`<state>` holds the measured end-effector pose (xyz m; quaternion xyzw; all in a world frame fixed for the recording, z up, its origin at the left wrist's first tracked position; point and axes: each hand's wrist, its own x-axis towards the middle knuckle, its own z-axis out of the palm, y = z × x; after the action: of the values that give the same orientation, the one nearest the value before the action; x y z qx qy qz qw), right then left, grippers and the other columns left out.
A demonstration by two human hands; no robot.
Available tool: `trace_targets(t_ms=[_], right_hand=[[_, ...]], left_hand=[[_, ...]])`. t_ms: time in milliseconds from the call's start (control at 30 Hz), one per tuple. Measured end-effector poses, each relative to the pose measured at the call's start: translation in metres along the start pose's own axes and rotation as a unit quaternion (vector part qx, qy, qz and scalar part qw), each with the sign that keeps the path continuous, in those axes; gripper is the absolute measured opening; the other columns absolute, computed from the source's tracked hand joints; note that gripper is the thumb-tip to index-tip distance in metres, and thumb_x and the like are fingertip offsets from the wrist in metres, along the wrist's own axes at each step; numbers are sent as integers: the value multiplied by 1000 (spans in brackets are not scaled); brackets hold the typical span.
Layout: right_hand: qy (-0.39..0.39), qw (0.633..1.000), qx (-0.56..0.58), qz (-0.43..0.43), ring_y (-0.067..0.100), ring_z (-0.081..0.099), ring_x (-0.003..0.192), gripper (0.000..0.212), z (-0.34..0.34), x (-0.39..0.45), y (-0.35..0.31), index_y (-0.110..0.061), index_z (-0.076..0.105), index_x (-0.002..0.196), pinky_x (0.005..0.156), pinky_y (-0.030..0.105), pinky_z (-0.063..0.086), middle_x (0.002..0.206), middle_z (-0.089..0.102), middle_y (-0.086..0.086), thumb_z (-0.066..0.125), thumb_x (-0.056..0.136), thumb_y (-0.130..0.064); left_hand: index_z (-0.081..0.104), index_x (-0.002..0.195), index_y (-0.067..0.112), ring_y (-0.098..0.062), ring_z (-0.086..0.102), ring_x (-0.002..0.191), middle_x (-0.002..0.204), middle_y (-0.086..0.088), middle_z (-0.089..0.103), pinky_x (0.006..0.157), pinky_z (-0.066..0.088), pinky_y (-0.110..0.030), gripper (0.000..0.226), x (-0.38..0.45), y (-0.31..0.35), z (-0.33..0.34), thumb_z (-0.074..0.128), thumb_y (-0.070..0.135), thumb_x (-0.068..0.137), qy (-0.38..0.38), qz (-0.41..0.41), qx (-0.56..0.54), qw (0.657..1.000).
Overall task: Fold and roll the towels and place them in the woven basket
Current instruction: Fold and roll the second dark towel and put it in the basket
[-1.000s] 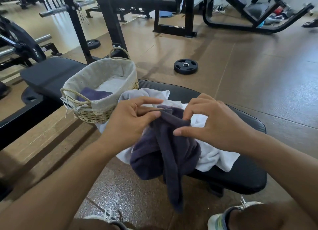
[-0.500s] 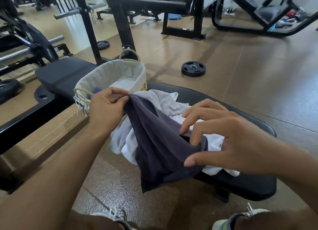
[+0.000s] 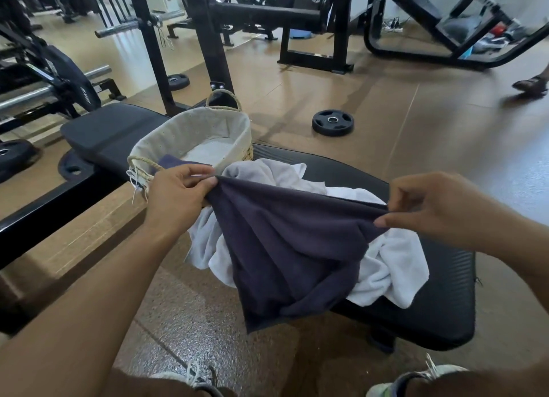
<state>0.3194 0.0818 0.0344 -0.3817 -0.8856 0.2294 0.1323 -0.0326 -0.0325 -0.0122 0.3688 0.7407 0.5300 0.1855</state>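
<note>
Gym floor [image 3: 416,159]: brown, glossy, with racks and machines standing along the far side. Padded bench [image 3: 439,301]: black, lying across the middle of the view, carrying the towels and the basket. Dark towel [image 3: 285,248]: navy, stretched by its top edge between the two hands, the rest hanging in loose folds over the front of the bench and over the white towels. White towels [image 3: 392,266]: a crumpled heap on the bench, partly under the dark towel, showing at its left, its right and behind it. Basket [image 3: 190,132]: woven, with a pale cloth lining and rope handles, standing on the bench just behind the left hand; a dark piece of cloth [image 3: 170,162] lies inside at its near end. Left hand [image 3: 175,194]: thumb and fingers pinching one top corner of the dark towel, close to the basket's near handle. Right hand [image 3: 439,209]: thumb and forefinger pinching the opposite corner, the other fingers curled. Weight plate [image 3: 332,122]: black, flat on the floor beyond the bench. Shoes [image 3: 416,379]: pale, at the bottom edge.
</note>
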Motion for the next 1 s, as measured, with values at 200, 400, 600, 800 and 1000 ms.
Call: trace_targets(t_ms=[200,400,600,800,1000], right_hand=[[93,991,27,88,-9,58,58,30,3,6,18,-40,68,95,59,19,37,65,70,-15,87,76,-27],[48,997,51,14,7,68,84,17,19,3,-1,-34,66,76,78,29,54,86,72,-20,82,81,-30],[-75,967,165,-182,15,68,87,30,33,-30,-84,-39,54,79,80,27,53,88,70,-10,82,83,-29],[-102,901,339,-249,10,58,65,23,35,-48,-111,-39,58,81,65,19,48,74,62,-13,81,80,-39],[63,947,299,-95,7,55,58,23,23,-5,-53,-20,56,75,61,18,48,64,61,-8,79,80,-24]], left_hand=[[74,92,11,-7,71,70,78,2,77,64,57,-16,3,-8,6,1,71,12,91,-60,13,38,997],[64,92,23,-15,59,76,83,0,63,61,52,-25,10,-14,16,8,59,24,101,29,-26,-170,985],[58,91,34,-4,58,79,86,10,63,77,50,-29,11,-23,20,-24,54,32,101,200,29,-110,973],[55,105,25,-1,59,85,98,4,63,78,48,-19,7,-49,19,-44,51,31,103,198,130,17,971],[72,96,27,-2,66,81,90,5,77,74,54,-26,6,-35,-1,-50,66,26,97,74,13,-49,996]])
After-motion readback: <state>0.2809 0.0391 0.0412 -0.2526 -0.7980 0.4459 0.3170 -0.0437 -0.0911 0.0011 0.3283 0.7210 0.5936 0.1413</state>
